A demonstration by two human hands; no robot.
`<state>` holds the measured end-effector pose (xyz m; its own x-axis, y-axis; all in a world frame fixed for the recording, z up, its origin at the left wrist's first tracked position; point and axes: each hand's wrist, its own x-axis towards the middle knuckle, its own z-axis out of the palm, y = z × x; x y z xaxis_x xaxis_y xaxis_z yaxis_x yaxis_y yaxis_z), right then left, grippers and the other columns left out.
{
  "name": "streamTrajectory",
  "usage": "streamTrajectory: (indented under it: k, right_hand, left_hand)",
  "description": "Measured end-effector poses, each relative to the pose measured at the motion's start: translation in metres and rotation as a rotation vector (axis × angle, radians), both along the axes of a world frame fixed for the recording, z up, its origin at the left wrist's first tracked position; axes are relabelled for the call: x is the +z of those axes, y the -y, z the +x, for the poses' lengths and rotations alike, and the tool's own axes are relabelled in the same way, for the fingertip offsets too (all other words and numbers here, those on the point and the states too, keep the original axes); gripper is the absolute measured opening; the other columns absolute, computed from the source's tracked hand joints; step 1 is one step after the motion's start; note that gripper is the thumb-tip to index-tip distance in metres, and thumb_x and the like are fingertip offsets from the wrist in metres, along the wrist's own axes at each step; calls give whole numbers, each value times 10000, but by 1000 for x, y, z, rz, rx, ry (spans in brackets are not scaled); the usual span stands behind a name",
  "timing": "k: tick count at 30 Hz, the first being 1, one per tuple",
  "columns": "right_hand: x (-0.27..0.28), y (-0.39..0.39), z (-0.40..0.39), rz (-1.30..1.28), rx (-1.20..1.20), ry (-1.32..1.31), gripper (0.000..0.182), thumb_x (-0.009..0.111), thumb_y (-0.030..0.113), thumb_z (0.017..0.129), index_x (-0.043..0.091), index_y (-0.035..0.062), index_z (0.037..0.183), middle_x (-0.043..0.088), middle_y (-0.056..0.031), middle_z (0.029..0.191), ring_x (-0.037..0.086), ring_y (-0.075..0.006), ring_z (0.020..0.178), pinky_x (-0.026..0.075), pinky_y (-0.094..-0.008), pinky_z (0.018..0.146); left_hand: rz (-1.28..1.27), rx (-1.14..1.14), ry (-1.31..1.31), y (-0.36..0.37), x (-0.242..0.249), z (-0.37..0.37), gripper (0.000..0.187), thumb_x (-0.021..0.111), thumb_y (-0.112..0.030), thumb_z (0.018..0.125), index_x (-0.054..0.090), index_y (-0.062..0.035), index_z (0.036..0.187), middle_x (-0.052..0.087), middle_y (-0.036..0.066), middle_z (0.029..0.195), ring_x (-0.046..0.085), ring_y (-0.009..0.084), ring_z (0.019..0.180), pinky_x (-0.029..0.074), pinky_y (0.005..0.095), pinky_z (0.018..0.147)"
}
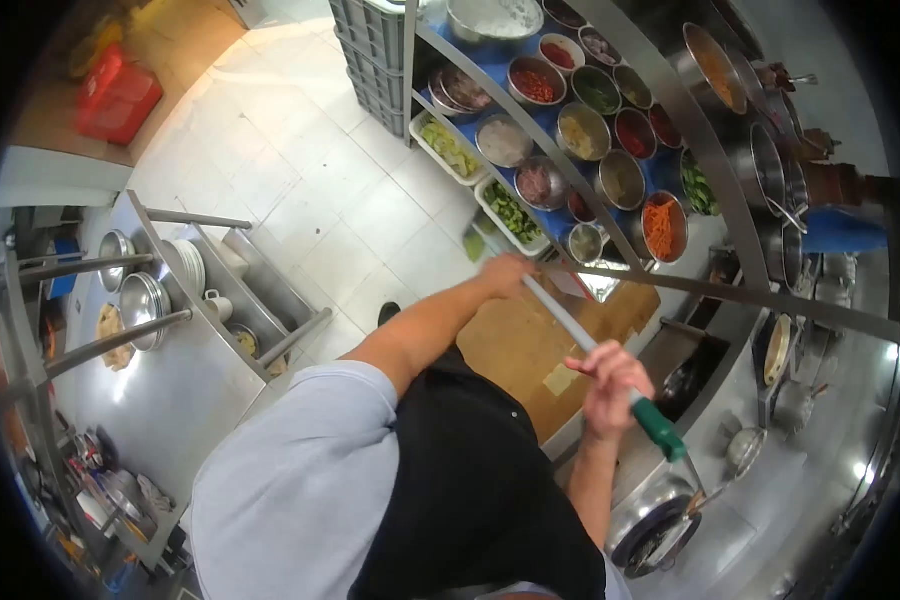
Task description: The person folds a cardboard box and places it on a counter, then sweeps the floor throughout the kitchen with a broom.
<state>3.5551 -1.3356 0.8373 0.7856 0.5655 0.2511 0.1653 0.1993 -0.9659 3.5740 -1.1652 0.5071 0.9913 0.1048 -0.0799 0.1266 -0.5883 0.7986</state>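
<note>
A long pale grey pole (pixel 562 312) with a green end grip (pixel 658 430) runs diagonally in front of my body. My left hand (pixel 507 275) is closed round its far part. Nearer the green grip, my right hand (pixel 613 385) is wrapped round the pole, its fingers slightly blurred. At the far end, by the shelf edge, shows a blurred green piece (pixel 474 246); I cannot make out what kind of head it is. Below the pole lies a wooden board (pixel 510 385) with a small pale slip (pixel 560 378) on it.
Ahead right, a metal rack holds several bowls of ingredients, including shredded carrot (pixel 660 228), and a tray of chopped greens (pixel 511 214). Stacked grey crates (pixel 373 60) stand beside it. A steel counter (pixel 190 345) with bowls is left; a wok (pixel 658 535) sits lower right.
</note>
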Motion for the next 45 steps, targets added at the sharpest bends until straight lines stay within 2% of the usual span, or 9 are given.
streamTrajectory:
  k: [4, 9, 17, 28, 33, 35, 38, 40, 45]
  right_hand:
    - [-47, -50, 22, 6, 160, -22, 551, 577, 448, 1099, 480, 31, 751, 491, -79, 770, 569, -244, 823, 694, -510, 736]
    - [-79, -108, 29, 37, 269, -81, 553, 551, 447, 1111, 485, 12, 777, 514, -104, 839, 587, -261, 902, 669, -533, 833]
    - [-57, -127, 40, 133, 155, -261, 583, 523, 529, 1102, 517, 16, 826, 539, -115, 904, 627, -325, 1066, 651, -608, 894]
    - [-97, -238, 30, 127, 106, -427, 433, 413, 470, 1156, 563, 72, 1074, 600, -111, 1086, 547, -392, 1337, 565, -631, 1045]
    - [-73, -283, 11, -71, 292, -426, 280, 570, 323, 1117, 628, 50, 1132, 638, -195, 1356, 424, -427, 1510, 572, -664, 1026]
    - [-24, -272, 21, -91, 306, -312, 327, 591, 340, 1078, 628, 27, 1162, 637, -240, 1279, 476, -510, 1439, 616, -667, 963]
    - [83, -260, 18, 83, 282, -85, 411, 595, 402, 1063, 622, 2, 974, 666, -232, 983, 648, -525, 1165, 694, -605, 742]
    - [134, -231, 25, 8, 368, 43, 469, 631, 446, 1052, 552, 38, 836, 597, -149, 750, 698, -425, 951, 698, -553, 630]
    - [136, -295, -6, -96, 391, -56, 551, 653, 459, 1052, 451, 65, 725, 483, -73, 649, 636, -314, 787, 683, -529, 584]
  left_hand:
    - [99, 210, -116, -98, -57, -7, 232, 661, -149, 887, 730, -154, 1108, 697, 148, 1209, 682, 401, 1154, 568, 521, 952]
    - [145, 375, -257, -178, -41, -28, 232, 625, -123, 891, 716, -138, 1105, 688, 161, 1217, 682, 404, 1152, 567, 515, 949]
    - [233, 301, -271, -191, -6, -19, 262, 621, -177, 887, 726, -148, 1125, 687, 127, 1252, 694, 365, 1153, 585, 491, 917]
    - [294, 204, -405, -340, -15, -33, 354, 608, -165, 898, 738, -119, 1224, 698, 165, 1271, 713, 380, 1148, 589, 518, 927]
    - [309, 224, -247, -417, -51, -62, 273, 639, -125, 832, 732, -66, 1082, 716, 201, 1118, 698, 413, 1087, 576, 539, 888]
    - [260, 228, -109, -399, -67, -47, 268, 682, -114, 737, 733, -53, 993, 725, 214, 1000, 691, 436, 1006, 560, 560, 838]
    - [17, 138, 134, -333, 46, -41, 248, 718, -122, 698, 743, -63, 937, 728, 214, 918, 699, 457, 915, 562, 566, 800]
    - [-65, -47, 105, -284, 68, -34, 230, 704, -185, 741, 741, -69, 937, 733, 209, 905, 709, 451, 914, 560, 571, 796]
    - [-142, -255, -89, -277, 61, -77, 235, 691, -217, 736, 752, -96, 929, 732, 206, 891, 716, 436, 895, 566, 562, 749]
